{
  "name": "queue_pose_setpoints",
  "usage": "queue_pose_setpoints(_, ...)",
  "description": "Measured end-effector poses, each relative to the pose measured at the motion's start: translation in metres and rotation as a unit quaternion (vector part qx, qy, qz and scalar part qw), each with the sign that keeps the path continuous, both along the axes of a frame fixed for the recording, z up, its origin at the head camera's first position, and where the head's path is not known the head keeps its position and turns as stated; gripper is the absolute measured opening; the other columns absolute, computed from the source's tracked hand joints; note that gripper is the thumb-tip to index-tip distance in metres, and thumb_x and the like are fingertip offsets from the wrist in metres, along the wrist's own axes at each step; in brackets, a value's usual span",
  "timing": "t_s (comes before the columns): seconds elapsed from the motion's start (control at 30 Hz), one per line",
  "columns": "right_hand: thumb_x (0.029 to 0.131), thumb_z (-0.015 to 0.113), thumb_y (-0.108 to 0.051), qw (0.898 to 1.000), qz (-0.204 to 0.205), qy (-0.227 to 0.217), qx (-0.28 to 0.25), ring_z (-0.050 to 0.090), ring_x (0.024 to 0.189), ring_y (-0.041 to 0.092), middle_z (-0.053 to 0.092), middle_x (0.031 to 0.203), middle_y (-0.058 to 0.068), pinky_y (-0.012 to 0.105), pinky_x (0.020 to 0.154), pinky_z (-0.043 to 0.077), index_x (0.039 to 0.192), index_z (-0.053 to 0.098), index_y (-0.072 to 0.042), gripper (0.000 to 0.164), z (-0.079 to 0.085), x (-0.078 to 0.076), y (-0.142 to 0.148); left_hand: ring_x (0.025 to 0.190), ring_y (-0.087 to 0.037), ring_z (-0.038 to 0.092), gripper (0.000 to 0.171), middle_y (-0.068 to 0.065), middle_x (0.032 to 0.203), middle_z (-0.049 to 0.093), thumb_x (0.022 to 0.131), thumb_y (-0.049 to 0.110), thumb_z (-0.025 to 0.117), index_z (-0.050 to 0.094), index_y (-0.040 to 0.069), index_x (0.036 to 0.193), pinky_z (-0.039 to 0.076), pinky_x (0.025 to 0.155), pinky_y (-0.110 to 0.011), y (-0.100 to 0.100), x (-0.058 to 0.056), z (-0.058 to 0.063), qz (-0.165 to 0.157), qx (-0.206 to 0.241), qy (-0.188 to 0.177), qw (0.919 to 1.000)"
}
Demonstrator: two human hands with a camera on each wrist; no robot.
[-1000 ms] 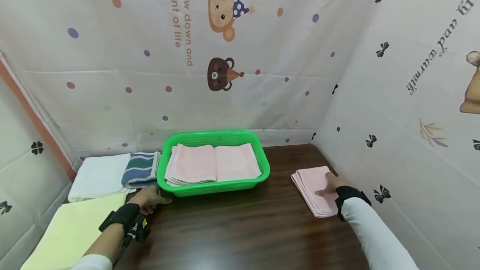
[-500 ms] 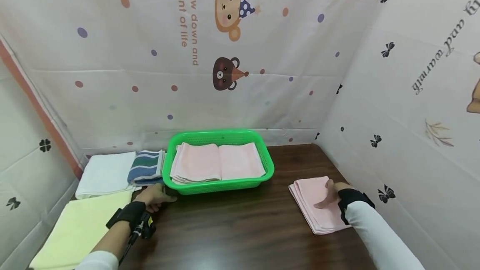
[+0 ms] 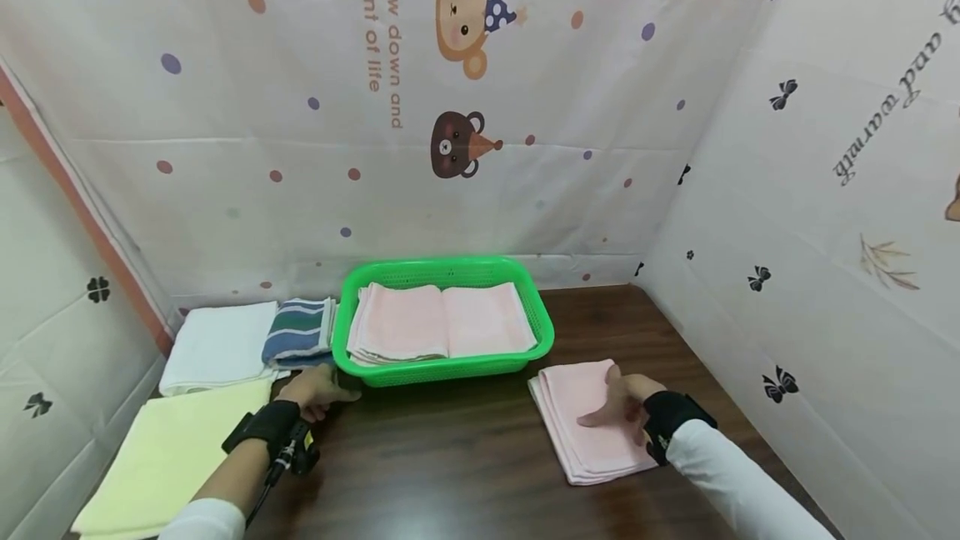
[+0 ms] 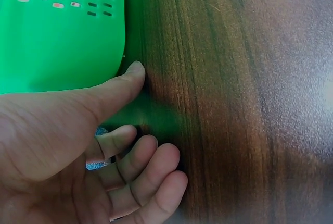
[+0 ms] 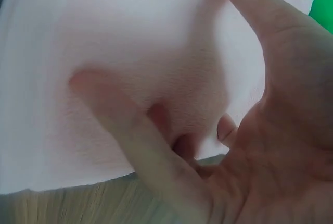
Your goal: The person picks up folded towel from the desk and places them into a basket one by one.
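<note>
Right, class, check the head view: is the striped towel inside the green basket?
No, the striped towel lies outside the green basket, between it and the white towel.

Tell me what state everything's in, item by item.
Green plastic basket, upright, loaded.
Pale pink cloths inside it, folded, side by side.
Separate pale pink cloth stack, folded, flat.
White cloth, folded.
Blue-green striped towel, folded.
Pale yellow cloth, folded.
Left hand, fingers loosely curled, beside the basket.
Right hand, resting on the separate stack.
</note>
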State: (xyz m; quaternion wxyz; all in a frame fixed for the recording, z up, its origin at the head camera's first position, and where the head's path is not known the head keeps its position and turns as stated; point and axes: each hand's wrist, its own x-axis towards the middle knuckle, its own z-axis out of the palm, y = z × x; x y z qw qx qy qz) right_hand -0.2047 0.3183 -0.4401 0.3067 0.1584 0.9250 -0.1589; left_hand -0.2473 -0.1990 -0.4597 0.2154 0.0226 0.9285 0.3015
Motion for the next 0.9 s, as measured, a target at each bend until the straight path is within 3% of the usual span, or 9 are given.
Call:
queue_pose_setpoints(0.1, 0.074, 0.084, -0.063, 0.999, 0.027, 0.006, -0.024, 0.067, 0.082, 0.032, 0.045, 0.131, 0.036, 0.039, 0.061, 0.063, 0.158, 0.006, 0.003, 0.132, 0.0, 0.002, -0.024, 0.067, -0.026, 0.065, 0.036, -0.015, 0.077, 0.061, 0.092, 0.031, 0.076, 0.055, 0.003, 0.083, 0.06, 0.061, -0.038, -0.001, 0.0, 0.003, -0.003, -0.009, 0.004, 0.9999)
queue_pose_setpoints(0.27, 0.071, 0.084, -0.066, 0.997, 0.062, 0.044, -0.009, 0.068, 0.061, 0.026, 0.047, 0.139, 0.038, 0.036, 0.052, 0.058, 0.157, 0.015, 0.0, 0.129, 0.001, 0.006, -0.067, 0.065, -0.026, 0.066, 0.037, -0.014, 0.076, 0.06, 0.092, 0.032, 0.076, 0.056, 0.002, 0.082, 0.06, 0.06, -0.037, -0.003, -0.001, 0.004, 0.004, -0.024, 0.012, 0.9996)
queue_pose_setpoints(0.37, 0.071, 0.084, -0.067, 0.996, 0.072, 0.058, -0.005, 0.069, 0.062, 0.027, 0.045, 0.145, 0.037, 0.037, 0.053, 0.059, 0.159, 0.013, 0.0, 0.131, 0.001, 0.008, -0.092, 0.064, -0.025, 0.065, 0.038, -0.014, 0.075, 0.06, 0.092, 0.032, 0.076, 0.055, 0.003, 0.079, 0.059, 0.059, -0.036, -0.002, -0.001, 0.003, 0.008, -0.026, 0.02, 0.9994)
queue_pose_setpoints(0.5, 0.074, 0.08, -0.07, 0.992, 0.103, 0.072, -0.01, 0.071, 0.079, 0.027, 0.051, 0.142, 0.035, 0.038, 0.067, 0.06, 0.161, 0.009, 0.003, 0.134, 0.004, 0.011, -0.119, 0.064, -0.024, 0.063, 0.038, -0.011, 0.074, 0.059, 0.093, 0.034, 0.075, 0.054, 0.006, 0.078, 0.057, 0.058, -0.034, 0.003, 0.0, 0.0, 0.005, -0.021, 0.033, 0.9992)
queue_pose_setpoints(0.57, 0.075, 0.079, -0.07, 0.989, 0.116, 0.073, -0.056, 0.071, 0.076, 0.025, 0.06, 0.126, 0.031, 0.036, 0.066, 0.059, 0.157, 0.021, 0.0, 0.122, 0.003, 0.011, -0.129, 0.063, -0.022, 0.061, 0.039, -0.009, 0.072, 0.058, 0.092, 0.036, 0.075, 0.053, 0.007, 0.077, 0.055, 0.056, -0.032, 0.005, 0.002, -0.001, 0.008, -0.023, 0.036, 0.9991)
queue_pose_setpoints(0.63, 0.082, 0.075, -0.066, 0.981, 0.116, 0.056, -0.148, 0.07, 0.067, 0.023, 0.064, 0.11, 0.026, 0.034, 0.062, 0.06, 0.152, 0.03, -0.005, 0.104, 0.002, 0.013, -0.134, 0.061, -0.021, 0.06, 0.04, -0.008, 0.07, 0.057, 0.091, 0.036, 0.076, 0.053, 0.008, 0.075, 0.054, 0.055, -0.03, 0.006, 0.005, -0.004, 0.016, -0.023, 0.038, 0.9989)
queue_pose_setpoints(0.77, 0.093, 0.071, -0.052, 0.946, 0.077, 0.032, -0.315, 0.068, 0.06, 0.02, 0.063, 0.087, 0.017, 0.035, 0.059, 0.062, 0.142, 0.04, -0.009, 0.073, -0.003, 0.02, -0.135, 0.058, -0.02, 0.06, 0.04, -0.005, 0.063, 0.056, 0.088, 0.033, 0.078, 0.053, 0.011, 0.067, 0.051, 0.052, -0.03, 0.003, 0.011, -0.01, 0.026, -0.022, 0.05, 0.9981)
queue_pose_setpoints(0.83, 0.096, 0.07, -0.045, 0.941, 0.07, 0.062, -0.326, 0.067, 0.061, 0.018, 0.064, 0.082, 0.016, 0.035, 0.058, 0.062, 0.139, 0.045, -0.004, 0.066, -0.007, 0.026, -0.132, 0.054, -0.018, 0.058, 0.041, -0.001, 0.057, 0.054, 0.089, 0.032, 0.076, 0.052, 0.015, 0.062, 0.047, 0.048, -0.031, -0.002, 0.012, -0.019, 0.004, -0.024, 0.07, 0.9973)
queue_pose_setpoints(0.9, 0.098, 0.07, -0.037, 0.944, 0.065, 0.097, -0.308, 0.067, 0.061, 0.018, 0.064, 0.08, 0.014, 0.035, 0.055, 0.062, 0.132, 0.051, 0.002, 0.055, -0.01, 0.032, -0.127, 0.049, -0.014, 0.054, 0.044, 0.005, 0.053, 0.05, 0.092, 0.036, 0.073, 0.05, 0.021, 0.057, 0.042, 0.045, -0.029, -0.007, 0.014, -0.036, -0.028, -0.016, 0.089, 0.9955)
